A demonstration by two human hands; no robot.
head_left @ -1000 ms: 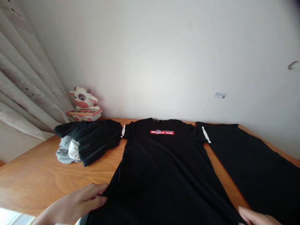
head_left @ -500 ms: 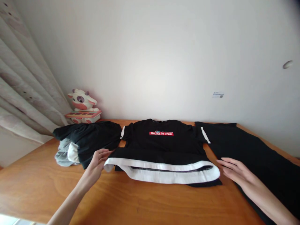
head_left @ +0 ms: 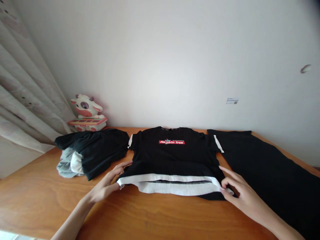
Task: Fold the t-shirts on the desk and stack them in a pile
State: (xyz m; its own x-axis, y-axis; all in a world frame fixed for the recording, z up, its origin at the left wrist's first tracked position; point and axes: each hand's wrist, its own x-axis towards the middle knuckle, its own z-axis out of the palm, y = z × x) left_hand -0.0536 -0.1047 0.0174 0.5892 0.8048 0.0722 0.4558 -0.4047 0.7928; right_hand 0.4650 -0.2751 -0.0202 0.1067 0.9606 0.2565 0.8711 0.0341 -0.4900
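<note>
A black T-shirt [head_left: 172, 156] with white trim and a red "Remain free" print lies spread on the table, its neck towards the wall. Its white hem [head_left: 170, 188] faces me, and the two layers gape a little in the middle. My left hand [head_left: 106, 185] holds the left corner of the hem, thumb at the edge and fingers along the shirt's side. At the right corner, my right hand [head_left: 241, 195] pinches the hem between thumb and a bent finger, with the index finger stretched along the side. Part of the black back layer shows below the hem at right.
Left of the shirt is a heap of black clothing [head_left: 105, 150] with grey and white cloth [head_left: 68, 163] under it. A cow toy with a keyboard [head_left: 87, 113] stands behind, near the curtain [head_left: 22, 90]. Black fabric [head_left: 270, 166] lies flat along the right of the wooden table [head_left: 150, 220].
My right hand has come in to the left and closed on the hem's right corner. My left hand has moved slightly right and down with its corner. The hem lies lower and flatter.
</note>
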